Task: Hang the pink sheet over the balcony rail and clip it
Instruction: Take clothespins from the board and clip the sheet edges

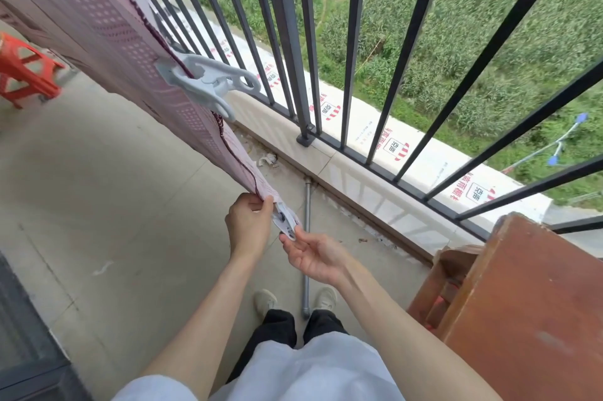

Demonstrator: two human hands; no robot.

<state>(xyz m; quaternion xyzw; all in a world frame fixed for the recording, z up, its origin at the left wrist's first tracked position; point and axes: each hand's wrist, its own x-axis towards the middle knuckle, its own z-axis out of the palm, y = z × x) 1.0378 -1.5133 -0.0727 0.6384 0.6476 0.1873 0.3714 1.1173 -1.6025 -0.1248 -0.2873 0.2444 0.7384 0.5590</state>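
The pink patterned sheet (pixel 98 25) hangs from the upper left down toward the middle, along the dark balcony rail (pixel 284 25). A large grey clip (pixel 208 82) grips its dark-stitched edge partway up. My left hand (pixel 249 224) pinches the sheet's lower corner. A smaller white clip (pixel 285 221) sits on that corner, right beside my left thumb. My right hand (pixel 310 252) is palm up just below it, with thumb and fingertips at the clip's lower end.
An orange plastic stool (pixel 26 71) stands at far left. A brown wooden cabinet (pixel 522 296) fills the lower right. A grey metal pipe (pixel 306 247) lies on the concrete floor between my feet. Beyond the bars is a ledge and green field far below.
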